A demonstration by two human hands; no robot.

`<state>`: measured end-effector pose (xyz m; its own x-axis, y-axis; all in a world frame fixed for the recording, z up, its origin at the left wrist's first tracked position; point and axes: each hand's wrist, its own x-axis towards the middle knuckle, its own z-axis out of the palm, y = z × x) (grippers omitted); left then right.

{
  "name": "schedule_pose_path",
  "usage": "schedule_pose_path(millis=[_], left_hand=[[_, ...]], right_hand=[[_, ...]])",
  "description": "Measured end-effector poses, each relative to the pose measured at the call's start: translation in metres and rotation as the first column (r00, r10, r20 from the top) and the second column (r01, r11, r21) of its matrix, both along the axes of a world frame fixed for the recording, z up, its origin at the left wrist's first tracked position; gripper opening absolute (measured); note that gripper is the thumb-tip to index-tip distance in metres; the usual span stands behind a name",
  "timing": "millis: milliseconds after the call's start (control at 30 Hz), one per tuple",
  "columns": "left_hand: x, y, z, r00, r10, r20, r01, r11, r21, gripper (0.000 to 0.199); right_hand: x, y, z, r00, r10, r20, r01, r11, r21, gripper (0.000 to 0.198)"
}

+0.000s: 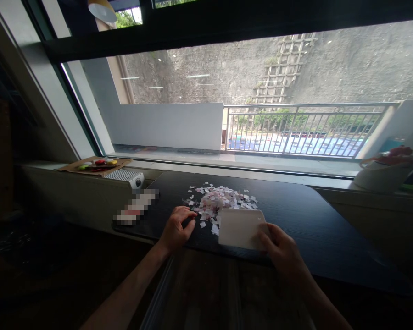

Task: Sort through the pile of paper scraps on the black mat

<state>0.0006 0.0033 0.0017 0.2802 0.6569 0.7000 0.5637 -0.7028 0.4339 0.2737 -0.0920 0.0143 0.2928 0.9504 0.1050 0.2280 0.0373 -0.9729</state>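
A loose pile of small torn or cut paper scraps point(215, 199) lies on the dark tabletop point(289, 206). My right hand point(284, 245) grips the right edge of a white plastic scraper point(241, 227), a flat panel with rounded corners and a small hole near its top right corner. The scraper is tilted up at the near side of the pile and hides part of it. At the pile's left near edge is my left hand point(179, 227), its fingers bent and the thumb apart from them. I see nothing held in it.
Below the table's near edge is a dim container with a clear rim point(158, 288). A blurred-out item point(136, 208) lies at the table's left. A white appliance point(132, 178) and a brown board point(69, 166) with colourful pieces stand by the window; a white pot point(378, 174) is at right.
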Motion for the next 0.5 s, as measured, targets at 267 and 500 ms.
schedule_pose_path(millis=[267, 500], left_hand=[[0.001, 0.000, 0.000, 1.000, 0.001, -0.002, -0.001, 1.000, 0.001, 0.014], [0.000, 0.000, 0.000, 1.000, -0.002, 0.001, 0.002, 1.000, -0.004, 0.014]], right_hand=[[-0.004, -0.002, -0.002, 0.995, 0.038, -0.088, -0.043, 0.997, -0.067, 0.031], [-0.020, -0.009, 0.004, 0.991, 0.020, -0.135, -0.024, 0.999, -0.025, 0.031]])
